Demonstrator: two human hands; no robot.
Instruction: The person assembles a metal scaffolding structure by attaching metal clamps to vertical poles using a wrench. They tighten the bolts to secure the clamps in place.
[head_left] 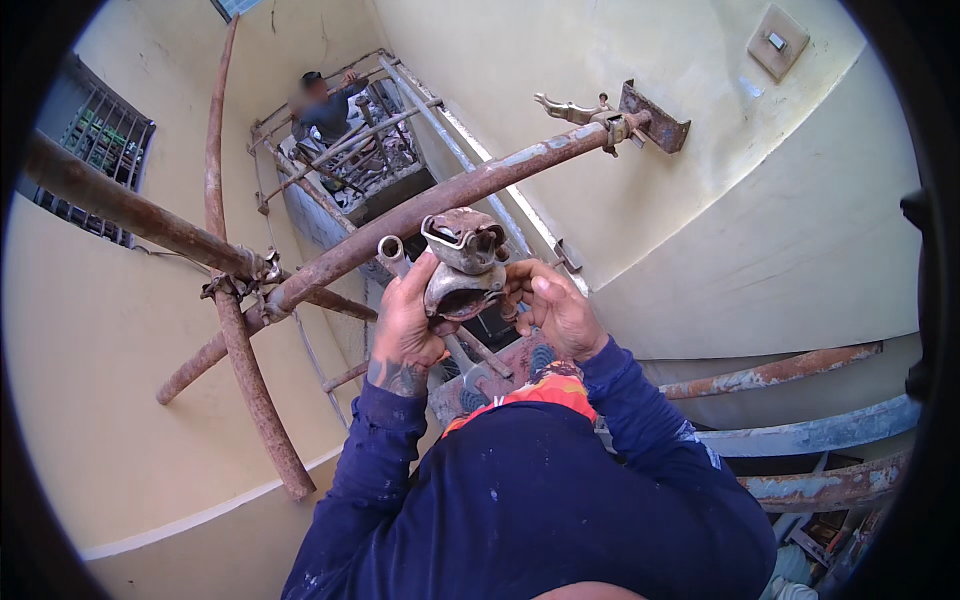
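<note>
In front of my chest I hold a worn metal scaffold coupler [466,288], its two rounded clamp halves one above the other. My left hand [405,315] is closed round its left side. The same hand also grips a metal socket wrench [393,250], whose hollow end sticks up past the fingers and whose shaft shows again below the hand. My right hand [562,312] has its fingers curled against the coupler's right side, by its bolt and flap. The right fingertips are partly hidden by the coupler.
A rusty horizontal pipe [430,212] crosses just beyond my hands, with another coupler [610,130] near its right end. Rusty pipes meet at clamps [245,285] on the left. Far below, a person [328,108] stands among scaffold rails. Curved-looking pipes [810,430] lie at my right.
</note>
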